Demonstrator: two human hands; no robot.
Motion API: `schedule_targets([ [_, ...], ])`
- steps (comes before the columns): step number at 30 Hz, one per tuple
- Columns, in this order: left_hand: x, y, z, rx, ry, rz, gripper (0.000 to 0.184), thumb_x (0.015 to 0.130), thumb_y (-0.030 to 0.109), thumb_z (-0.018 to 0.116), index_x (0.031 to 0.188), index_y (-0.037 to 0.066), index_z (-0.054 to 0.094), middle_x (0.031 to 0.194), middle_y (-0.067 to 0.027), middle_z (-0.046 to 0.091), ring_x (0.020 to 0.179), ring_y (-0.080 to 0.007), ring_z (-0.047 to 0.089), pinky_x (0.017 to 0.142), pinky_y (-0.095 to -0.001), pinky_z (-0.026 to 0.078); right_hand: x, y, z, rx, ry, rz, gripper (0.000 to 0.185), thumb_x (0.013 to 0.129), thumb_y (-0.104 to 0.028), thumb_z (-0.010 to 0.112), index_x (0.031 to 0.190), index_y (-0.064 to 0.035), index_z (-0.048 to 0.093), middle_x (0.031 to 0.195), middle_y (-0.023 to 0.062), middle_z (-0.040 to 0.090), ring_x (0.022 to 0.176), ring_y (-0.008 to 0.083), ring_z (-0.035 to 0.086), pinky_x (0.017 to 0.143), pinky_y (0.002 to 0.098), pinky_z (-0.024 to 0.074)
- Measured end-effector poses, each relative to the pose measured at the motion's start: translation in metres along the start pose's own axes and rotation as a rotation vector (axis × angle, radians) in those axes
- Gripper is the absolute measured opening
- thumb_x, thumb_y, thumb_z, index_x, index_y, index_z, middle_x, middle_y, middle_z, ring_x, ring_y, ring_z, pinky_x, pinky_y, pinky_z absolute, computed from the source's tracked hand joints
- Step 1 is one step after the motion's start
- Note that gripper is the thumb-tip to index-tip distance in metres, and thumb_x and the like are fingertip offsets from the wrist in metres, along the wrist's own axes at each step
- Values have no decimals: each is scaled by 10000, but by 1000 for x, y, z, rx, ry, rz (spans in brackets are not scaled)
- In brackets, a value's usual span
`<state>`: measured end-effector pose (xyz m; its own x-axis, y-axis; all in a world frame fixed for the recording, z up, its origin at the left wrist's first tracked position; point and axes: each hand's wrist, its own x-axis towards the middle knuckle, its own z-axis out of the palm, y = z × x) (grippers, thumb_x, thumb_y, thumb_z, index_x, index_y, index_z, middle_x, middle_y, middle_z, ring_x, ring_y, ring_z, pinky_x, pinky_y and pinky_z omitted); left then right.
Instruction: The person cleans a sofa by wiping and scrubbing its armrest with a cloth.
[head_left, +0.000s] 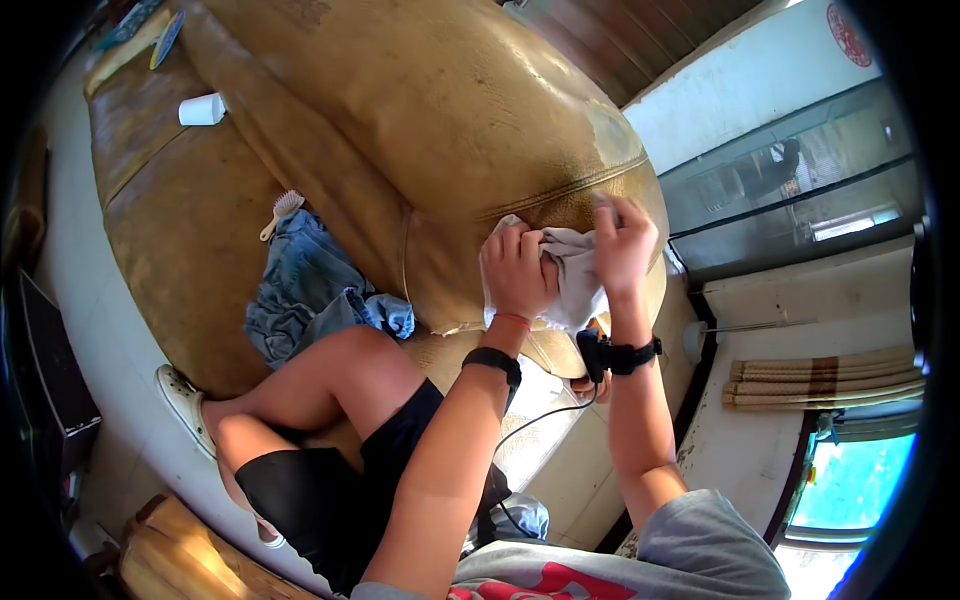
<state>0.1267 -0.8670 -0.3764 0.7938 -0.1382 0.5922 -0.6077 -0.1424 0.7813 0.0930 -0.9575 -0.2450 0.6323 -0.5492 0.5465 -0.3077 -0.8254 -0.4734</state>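
A brown sofa (420,110) spreads across the upper frame. Right of centre, the left hand (520,272) closes its fingers on a cloth (577,268); the right hand (627,245) has bent fingers, their hold unclear. Left of centre lie jeans (308,285) and a brush (287,203).

"Can you read any writing here?"

"None. The bold red print (575,582) on your grey fabric T-shirt (705,540) is cut off below, and the round red emblem (848,35) on the pale flat panel (740,115) is too small to make out."
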Motion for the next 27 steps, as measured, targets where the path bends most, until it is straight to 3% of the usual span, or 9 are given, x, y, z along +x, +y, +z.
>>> schedule_targets([
  [1, 1, 0, 0, -4, 2, -3, 297, 763, 168, 623, 1050, 91, 628, 1079, -123, 610, 1040, -371, 571, 902, -513, 443, 3, 0, -4, -132, 24, 53, 218, 906, -79, 674, 1068, -10, 803, 866, 190, 697, 756, 326, 705, 712, 406, 556],
  [5, 1, 1, 1, 1, 11, 10, 308, 749, 145, 624, 1052, 88, 625, 1089, -127, 604, 1046, -375, 568, 907, -514, 438, -7, 21, 20, -200, 5, -78, 237, 918, -117, 681, 1123, -59, 784, 911, 149, 685, 797, 369, 693, 714, 448, 556],
  [13, -4, -4, 2, 8, -3, -3, 345, 772, 149, 652, 1108, 90, 600, 1161, -131, 607, 1095, -376, 571, 929, -495, 430, -36, -15, 34, -246, -252, -133, 196, 904, -185, 668, 1039, -112, 790, 919, 67, 693, 787, 352, 698, 699, 447, 576],
  [16, -5, -4, 1, 22, -46, -18, 332, 789, 151, 656, 1109, 86, 602, 1176, -132, 609, 1111, -375, 570, 938, -489, 430, -37, -13, 33, -168, -218, -105, 206, 902, -137, 674, 1057, -82, 797, 940, 95, 702, 764, 340, 696, 676, 418, 569],
  [19, -4, -7, 3, 7, -52, -15, 320, 834, 228, 657, 1120, 102, 590, 1178, -131, 601, 1100, -381, 552, 952, -500, 400, -34, -9, 22, 132, -176, -74, 229, 922, -69, 668, 1111, -30, 791, 916, 105, 700, 762, 252, 688, 691, 351, 544],
  [22, -3, -6, 1, -10, -42, -4, 313, 828, 202, 642, 1118, 96, 591, 1165, -134, 600, 1092, -384, 552, 943, -500, 401, -31, -5, 10, 359, -149, 108, 240, 950, -19, 649, 1152, 10, 775, 888, 99, 679, 812, 159, 643, 732, 291, 505],
  [23, -3, -5, 0, -8, -41, -1, 308, 828, 199, 636, 1115, 94, 592, 1161, -136, 600, 1086, -384, 553, 939, -499, 402, -33, 0, 7, 420, -156, 233, 230, 980, -36, 635, 1163, 20, 763, 911, 50, 679, 879, 109, 612, 789, 263, 490],
  [27, -3, -5, 1, -11, -38, 5, 291, 832, 204, 621, 1100, 91, 600, 1142, -140, 603, 1068, -382, 556, 924, -495, 405, -34, 9, 5, 548, -127, 315, 232, 998, -64, 640, 1183, 36, 737, 999, 20, 702, 920, 89, 604, 835, 252, 491],
])
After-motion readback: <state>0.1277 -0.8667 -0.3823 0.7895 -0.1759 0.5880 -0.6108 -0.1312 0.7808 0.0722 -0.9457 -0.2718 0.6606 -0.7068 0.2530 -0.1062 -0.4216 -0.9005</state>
